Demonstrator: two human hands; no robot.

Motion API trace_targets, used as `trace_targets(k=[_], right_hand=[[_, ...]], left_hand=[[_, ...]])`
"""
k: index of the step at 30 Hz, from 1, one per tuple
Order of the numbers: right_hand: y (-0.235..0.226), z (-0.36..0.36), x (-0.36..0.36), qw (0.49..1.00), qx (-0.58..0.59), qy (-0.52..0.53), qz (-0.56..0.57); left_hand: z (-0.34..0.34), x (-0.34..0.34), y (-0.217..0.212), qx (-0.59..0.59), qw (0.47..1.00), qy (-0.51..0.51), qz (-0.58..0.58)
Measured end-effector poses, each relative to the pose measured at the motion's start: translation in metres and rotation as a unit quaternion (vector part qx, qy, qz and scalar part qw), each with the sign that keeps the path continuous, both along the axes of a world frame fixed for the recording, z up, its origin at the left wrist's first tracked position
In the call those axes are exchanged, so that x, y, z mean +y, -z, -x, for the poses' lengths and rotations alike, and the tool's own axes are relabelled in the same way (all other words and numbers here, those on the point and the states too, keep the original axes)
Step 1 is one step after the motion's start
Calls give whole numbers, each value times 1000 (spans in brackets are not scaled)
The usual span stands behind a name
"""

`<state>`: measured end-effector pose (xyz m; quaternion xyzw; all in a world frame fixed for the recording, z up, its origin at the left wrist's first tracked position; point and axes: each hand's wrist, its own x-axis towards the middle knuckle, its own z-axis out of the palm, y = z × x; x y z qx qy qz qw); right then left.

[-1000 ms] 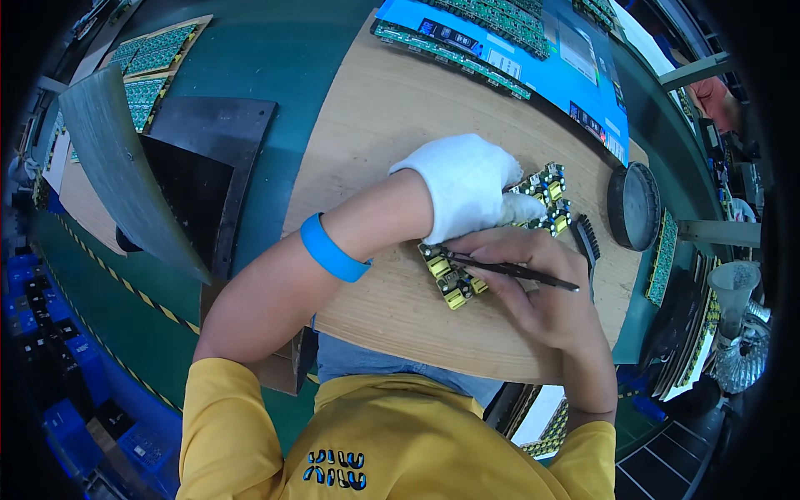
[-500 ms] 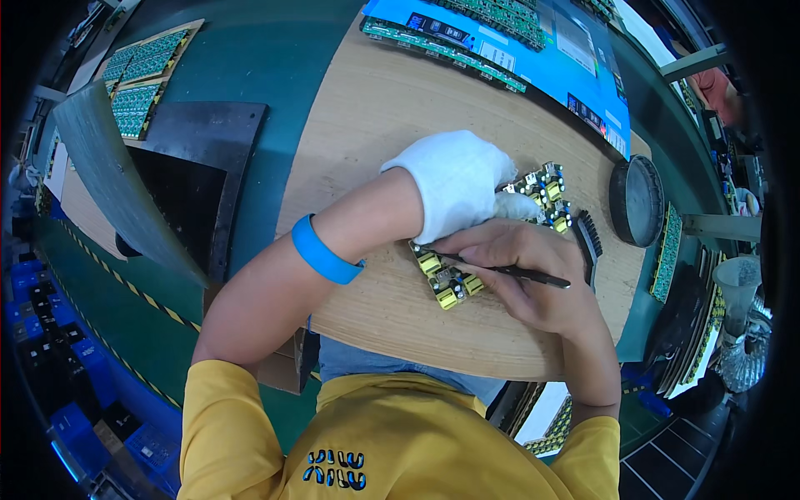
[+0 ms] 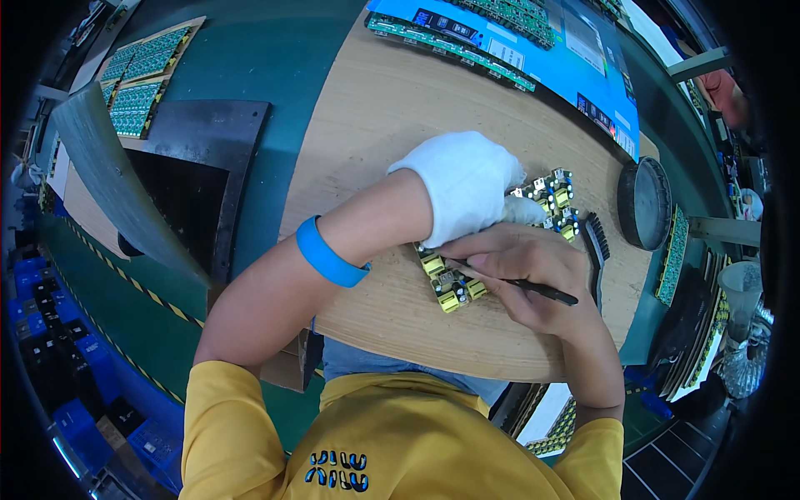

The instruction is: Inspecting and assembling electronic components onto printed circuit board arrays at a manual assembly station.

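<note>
A circuit board strip (image 3: pixel 451 289) with yellow and silver parts lies slantwise on the wooden board, its middle hidden under my hands. My left hand (image 3: pixel 461 185), in a white glove, is closed over the strip, with its fingertips partly hidden. My right hand (image 3: pixel 540 268) is bare and pinches slim black tweezers (image 3: pixel 548 291) like a pen. Their rear end sticks out to the right, and the tips reach the strip's near part beside the glove. Just right of the strip lies a black brush (image 3: pixel 597 240), bristles toward the far side.
A wooden board (image 3: pixel 367 125) covers the bench in front of me. On it are a blue sheet (image 3: pixel 567 83) bearing green circuit boards (image 3: pixel 454 52) and a round black dish (image 3: pixel 645 204). A dark metal frame (image 3: pixel 242 158) stands left, with more panels (image 3: pixel 137 107) behind.
The view has shifted slightly, so everything sits a little further right and lower. The tweezers' tips have moved a little along the strip; both hands keep their hold.
</note>
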<state>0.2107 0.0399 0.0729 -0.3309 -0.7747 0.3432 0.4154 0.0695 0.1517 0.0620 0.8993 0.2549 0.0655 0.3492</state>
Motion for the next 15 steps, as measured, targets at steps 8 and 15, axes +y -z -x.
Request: trace_targets(k=[8,15], right_hand=[[-4,3,1,999,-37,9,-36],[1,-3,0,1000,-15,-6,22]], left_hand=[[0,1,-2,15,1000,6,-4],[1,1,0,6,1000,7,-8]])
